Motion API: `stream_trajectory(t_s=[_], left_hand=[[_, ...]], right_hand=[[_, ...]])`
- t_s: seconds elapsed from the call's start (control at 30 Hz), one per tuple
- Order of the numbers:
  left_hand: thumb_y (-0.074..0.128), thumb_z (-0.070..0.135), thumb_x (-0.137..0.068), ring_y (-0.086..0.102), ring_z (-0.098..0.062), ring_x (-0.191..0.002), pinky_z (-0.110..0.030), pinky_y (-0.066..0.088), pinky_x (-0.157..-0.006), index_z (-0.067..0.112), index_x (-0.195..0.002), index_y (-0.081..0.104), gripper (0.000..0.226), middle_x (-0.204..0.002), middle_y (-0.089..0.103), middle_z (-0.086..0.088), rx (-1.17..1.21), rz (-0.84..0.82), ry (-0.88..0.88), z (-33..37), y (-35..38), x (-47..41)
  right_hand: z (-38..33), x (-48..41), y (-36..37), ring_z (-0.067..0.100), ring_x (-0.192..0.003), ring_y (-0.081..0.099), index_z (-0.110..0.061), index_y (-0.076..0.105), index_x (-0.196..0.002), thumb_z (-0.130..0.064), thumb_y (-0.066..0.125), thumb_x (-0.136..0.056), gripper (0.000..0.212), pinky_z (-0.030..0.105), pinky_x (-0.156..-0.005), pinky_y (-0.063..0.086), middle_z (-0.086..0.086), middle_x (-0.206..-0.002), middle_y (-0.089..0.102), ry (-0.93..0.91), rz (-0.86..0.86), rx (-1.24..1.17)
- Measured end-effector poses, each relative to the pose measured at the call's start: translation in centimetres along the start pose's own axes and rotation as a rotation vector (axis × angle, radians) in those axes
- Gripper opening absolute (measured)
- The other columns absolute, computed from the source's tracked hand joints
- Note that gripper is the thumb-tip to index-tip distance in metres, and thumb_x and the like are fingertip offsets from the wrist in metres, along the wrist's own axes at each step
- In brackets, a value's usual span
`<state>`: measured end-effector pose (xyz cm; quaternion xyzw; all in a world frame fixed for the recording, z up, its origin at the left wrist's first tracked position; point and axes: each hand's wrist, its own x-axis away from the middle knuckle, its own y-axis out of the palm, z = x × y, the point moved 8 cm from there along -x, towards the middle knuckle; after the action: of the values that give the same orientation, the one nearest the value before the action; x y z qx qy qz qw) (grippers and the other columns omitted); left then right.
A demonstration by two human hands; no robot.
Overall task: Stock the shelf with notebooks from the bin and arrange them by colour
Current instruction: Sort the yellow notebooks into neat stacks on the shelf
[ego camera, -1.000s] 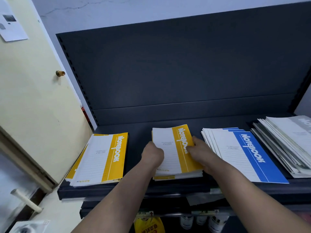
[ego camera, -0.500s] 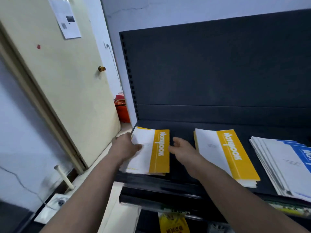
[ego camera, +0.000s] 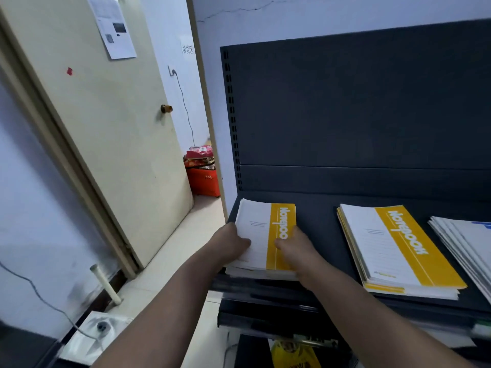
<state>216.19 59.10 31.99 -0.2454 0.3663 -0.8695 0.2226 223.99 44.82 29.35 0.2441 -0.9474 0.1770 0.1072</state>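
Now right hand (ego camera: 295,248) joins left hand (ego camera: 233,243), both clamped on left stack (ego camera: 265,229) sides; long axis runs into shelf (ego camera: 318,208).

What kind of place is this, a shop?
Probably a small shop or its stockroom. A dark metal display shelf holds stacks of identical yellow notebooks, and a red shopping basket sits on the floor beside it.

Head camera looks down, close over shelf (ego camera: 316,224).
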Motion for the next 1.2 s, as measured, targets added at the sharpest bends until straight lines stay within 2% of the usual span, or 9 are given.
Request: stream_trajectory(t_s=[0.2, 0.37, 0.5, 0.67, 0.77, 0.87, 1.0, 1.07, 1.2], left_hand=[[0.059, 0.021, -0.087, 0.055, -0.028, -0.109, -0.039, 0.051, -0.09, 0.008, -0.124, 0.05, 0.04, -0.122, 0.057, -0.012, -0.102, -0.009, 0.014, -0.1, 0.1, -0.8], [0.053, 0.026, -0.094, 0.034, -0.033, -0.132, -0.043, 0.038, -0.1, 0.011, -0.136, 0.041, 0.047, -0.142, 0.043, -0.01, -0.233, 0.174, 0.146, 4.0, -1.3, -0.3], [0.055, 0.027, -0.095, 0.046, -0.027, -0.129, -0.039, 0.042, -0.105, 0.019, -0.139, 0.05, 0.045, -0.14, 0.053, -0.004, -0.181, 0.133, 0.362, 9.7, 1.5, 0.5], [0.055, 0.02, -0.093, 0.052, -0.025, -0.125, -0.034, 0.042, -0.104, 0.014, -0.128, 0.06, 0.036, -0.134, 0.058, -0.004, -0.056, 0.008, 0.544, 17.5, 7.2, 2.9], [0.057, 0.023, -0.093, 0.05, -0.02, -0.128, -0.037, 0.041, -0.107, 0.014, -0.134, 0.055, 0.042, -0.138, 0.055, -0.002, 0.053, -0.11, 0.598, 21.6, 11.5, 4.3], [0.058, 0.021, -0.093, 0.052, -0.023, -0.125, -0.039, 0.043, -0.105, 0.009, -0.135, 0.053, 0.044, -0.135, 0.056, -0.008, 0.101, -0.214, 0.586, 25.3, 15.8, 5.5], [0.059, 0.024, -0.085, 0.06, -0.036, -0.107, -0.049, 0.049, -0.094, -0.003, -0.103, 0.061, 0.032, -0.112, 0.064, -0.023, 0.138, -0.298, 0.508, 30.0, 21.7, 7.5], [0.058, 0.022, -0.09, 0.054, -0.041, -0.116, -0.046, 0.046, -0.094, -0.01, -0.115, 0.052, 0.041, -0.125, 0.056, -0.029, 0.141, -0.323, 0.437, 31.5, 24.1, 8.1], [0.055, 0.017, -0.095, 0.052, -0.028, -0.118, -0.028, 0.042, -0.088, -0.001, -0.129, 0.047, 0.039, -0.13, 0.053, -0.011, 0.157, -0.277, 0.276, 32.3, 27.2, 7.4]], right_hand=[[-0.5, 0.4, -0.3, 0.021, -0.097, 0.057, -0.011, 0.052, -0.109, -0.012, 0.051, -0.089, 0.02, 0.024, -0.062, 0.044, 0.004, -0.115, 0.054, -0.068, 0.001, 0.211], [-3.3, 2.3, -3.4, 0.018, -0.124, 0.044, -0.015, 0.05, -0.126, -0.021, 0.049, -0.095, 0.032, 0.025, -0.091, 0.034, 0.0, -0.122, 0.047, -0.298, 0.059, 0.525], [-3.6, 3.4, -8.6, 0.018, -0.137, 0.034, -0.015, 0.04, -0.142, -0.022, 0.051, -0.096, 0.048, 0.027, -0.11, 0.029, 0.003, -0.147, 0.04, -0.336, 0.232, 0.65], [-0.3, 4.7, -18.6, 0.022, -0.131, 0.043, -0.017, 0.045, -0.14, -0.015, 0.049, -0.094, 0.045, 0.024, -0.101, 0.035, 0.004, -0.146, 0.043, -0.188, 0.433, 0.608], [1.9, 6.0, -25.1, 0.025, -0.129, 0.046, -0.016, 0.05, -0.136, -0.014, 0.052, -0.092, 0.044, 0.027, -0.101, 0.036, 0.007, -0.141, 0.048, -0.131, 0.53, 0.614], [4.5, 7.1, -30.7, 0.023, -0.132, 0.043, -0.019, 0.046, -0.139, -0.021, 0.051, -0.093, 0.047, 0.03, -0.105, 0.036, 0.004, -0.146, 0.042, -0.041, 0.543, 0.676], [7.9, 8.3, -37.7, 0.023, -0.129, 0.045, -0.018, 0.048, -0.138, -0.023, 0.053, -0.092, 0.047, 0.028, -0.101, 0.037, 0.007, -0.143, 0.043, 0.05, 0.509, 0.765], [9.2, 8.3, -39.6, 0.024, -0.131, 0.042, -0.017, 0.047, -0.138, -0.023, 0.056, -0.09, 0.049, 0.026, -0.102, 0.035, 0.011, -0.143, 0.041, 0.062, 0.439, 0.789], [11.3, 7.3, -40.3, 0.027, -0.145, 0.016, -0.025, 0.031, -0.147, -0.033, 0.055, -0.09, 0.063, 0.031, -0.115, 0.02, 0.009, -0.156, 0.02, 0.059, 0.26, 0.858]])
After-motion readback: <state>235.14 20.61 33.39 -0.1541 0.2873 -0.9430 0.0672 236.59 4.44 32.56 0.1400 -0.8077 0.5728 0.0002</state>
